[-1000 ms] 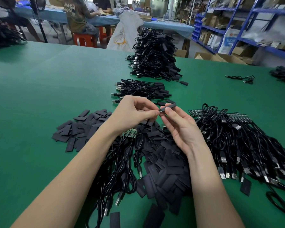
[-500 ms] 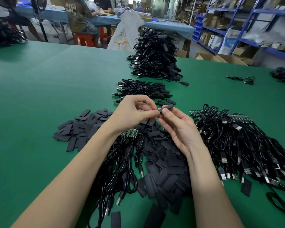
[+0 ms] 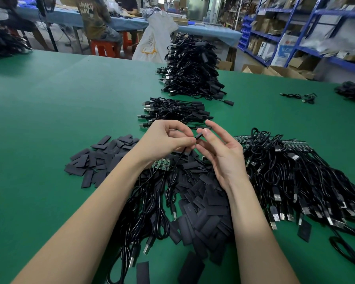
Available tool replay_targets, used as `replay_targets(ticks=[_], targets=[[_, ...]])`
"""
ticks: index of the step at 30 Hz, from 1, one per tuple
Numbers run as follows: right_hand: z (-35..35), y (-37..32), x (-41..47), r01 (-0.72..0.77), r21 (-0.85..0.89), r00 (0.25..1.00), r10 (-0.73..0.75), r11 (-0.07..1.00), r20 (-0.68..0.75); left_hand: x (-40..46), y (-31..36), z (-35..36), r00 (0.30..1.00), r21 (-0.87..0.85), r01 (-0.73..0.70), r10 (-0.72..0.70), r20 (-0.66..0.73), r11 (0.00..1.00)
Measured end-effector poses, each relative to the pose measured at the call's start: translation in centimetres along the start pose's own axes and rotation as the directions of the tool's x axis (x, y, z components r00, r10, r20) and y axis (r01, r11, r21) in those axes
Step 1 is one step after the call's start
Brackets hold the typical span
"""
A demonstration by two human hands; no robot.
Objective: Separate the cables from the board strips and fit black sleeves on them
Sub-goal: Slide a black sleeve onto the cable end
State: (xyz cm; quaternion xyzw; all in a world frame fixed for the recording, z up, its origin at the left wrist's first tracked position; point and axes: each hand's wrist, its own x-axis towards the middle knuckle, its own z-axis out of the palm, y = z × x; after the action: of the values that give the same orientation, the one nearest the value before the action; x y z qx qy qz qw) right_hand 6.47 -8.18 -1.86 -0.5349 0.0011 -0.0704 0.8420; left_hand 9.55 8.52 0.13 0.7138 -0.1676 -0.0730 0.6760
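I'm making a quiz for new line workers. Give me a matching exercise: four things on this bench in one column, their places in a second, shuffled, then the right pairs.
Things:
1. sleeve
2. board strip
3. tall cable pile
4. loose sleeves

Places:
A. far end of the green table
B. spread left of the left hand
C. under the left wrist
D. between the left hand's fingertips and the right hand

Pairs: 1-D, 2-C, 3-A, 4-B

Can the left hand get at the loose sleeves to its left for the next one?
Probably yes: the sleeves lie uncovered beside the left hand, though it pinches a cable now.
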Motion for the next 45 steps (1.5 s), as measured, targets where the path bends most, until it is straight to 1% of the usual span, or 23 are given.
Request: replay_targets(ticks=[5, 8, 12, 15, 17, 20, 22, 24, 26, 29, 30, 32, 34, 35, 36, 38, 40, 41, 43, 44, 45], targets=[[0.1, 0.2, 0.1, 0.016, -0.042, 1.000, -0.017, 0.999, -0.025, -0.1, 0.1, 0.2, 1.000, 0.024, 0.017, -0.017, -0.013, 1.000], [0.2, 0.3, 0.3, 0.036, -0.038, 0.998, -0.038, 0.999, -0.046, 0.0, 0.1, 0.4, 1.000, 0.003, 0.014, -0.014, -0.019, 1.000], [0.1, 0.4, 0.3, 0.031, -0.033, 0.998, -0.032, 0.999, -0.047, 0.0, 0.1, 0.3, 1.000, 0.022, 0.008, -0.007, -0.029, 1.000], [0.2, 0.5, 0.4, 0.020, 0.002, 0.997, -0.020, 1.000, -0.075, 0.1, -0.2, 0.4, 0.999, 0.025, 0.001, 0.000, -0.033, 1.000], [0.2, 0.5, 0.5, 0.007, 0.045, 0.994, -0.002, 0.999, -0.107, 0.4, -0.3, 0.4, 0.999, 0.065, 0.021, -0.019, -0.026, 0.998], [-0.2, 0.2, 0.6, 0.006, 0.107, 0.986, 0.012, 0.994, -0.163, 0.6, -0.5, -0.1, 0.990, 0.221, 0.118, -0.132, 0.049, 0.968], [-0.5, -0.1, 0.6, 0.018, 0.137, 0.981, 0.009, 0.990, -0.196, 0.6, -0.6, -0.4, 0.978, 0.333, 0.129, -0.175, 0.114, 0.934], [-0.8, -0.3, 0.6, 0.024, 0.154, 0.979, 0.008, 0.988, -0.204, 0.5, -0.5, -0.2, 0.973, 0.354, 0.105, -0.170, 0.157, 0.929], [-1.1, -0.4, 0.7, 0.021, 0.167, 0.982, 0.011, 0.986, -0.189, 0.3, -0.1, 0.3, 0.972, 0.303, 0.103, -0.161, 0.173, 0.947], [-1.5, -0.7, 0.7, -0.009, 0.176, 0.984, 0.040, 0.984, -0.171, 0.4, 0.5, 1.3, 0.982, 0.203, 0.135, -0.159, 0.107, 0.970], [-1.6, -0.8, 0.8, -0.027, 0.172, 0.984, 0.056, 0.985, -0.167, 0.6, 0.7, 1.5, 0.987, 0.212, 0.124, -0.143, 0.073, 0.969], [-1.8, -0.7, 0.9, -0.061, 0.144, 0.982, 0.085, 0.988, -0.169, 1.6, 1.4, 1.7, 0.996, 0.314, 0.066, -0.079, 0.028, 0.947], [-1.9, -0.6, 0.9, -0.080, 0.113, 0.979, 0.099, 0.990, -0.177, 3.6, 2.4, 1.5, 1.000, 0.464, 0.022, -0.022, -0.007, 0.885], [-2.0, -0.6, 0.9, -0.083, 0.106, 0.979, 0.101, 0.991, -0.180, 5.0, 3.0, 1.3, 1.000, 0.565, 0.004, 0.008, -0.019, 0.825], [-2.0, -0.6, 0.9, -0.086, 0.099, 0.978, 0.103, 0.991, -0.180, 6.7, 3.6, 0.9, 0.999, 0.676, -0.017, 0.043, -0.021, 0.737], [-2.0, -0.6, 1.0, -0.095, 0.077, 0.979, 0.107, 0.992, -0.173, 10.1, 4.7, 0.1, 0.993, 0.857, -0.047, 0.120, -0.018, 0.514], [-1.9, -0.5, 1.2, -0.102, 0.051, 0.981, 0.108, 0.994, -0.160, 13.2, 5.2, -0.6, 0.986, 0.944, -0.057, 0.167, 0.002, 0.324], [-1.8, -0.5, 1.2, -0.103, 0.042, 0.982, 0.108, 0.994, -0.156, 14.4, 5.3, -0.8, 0.986, 0.969, -0.065, 0.163, 0.026, 0.237], [-1.8, -0.5, 1.3, -0.105, 0.030, 0.982, 0.109, 0.994, -0.155, 16.0, 5.0, -1.3, 0.994, 0.992, -0.086, 0.075, 0.079, 0.090], [-1.8, -0.4, 1.3, -0.107, 0.026, 0.982, 0.110, 0.994, -0.156, 16.4, 4.8, -1.6, 0.995, 0.995, -0.094, 0.024, 0.093, 0.042], [-1.8, -0.4, 1.3, -0.109, 0.025, 0.981, 0.111, 0.994, -0.157, 16.6, 4.4, -1.8, 0.995, 0.995, -0.098, -0.005, 0.098, 0.018]])
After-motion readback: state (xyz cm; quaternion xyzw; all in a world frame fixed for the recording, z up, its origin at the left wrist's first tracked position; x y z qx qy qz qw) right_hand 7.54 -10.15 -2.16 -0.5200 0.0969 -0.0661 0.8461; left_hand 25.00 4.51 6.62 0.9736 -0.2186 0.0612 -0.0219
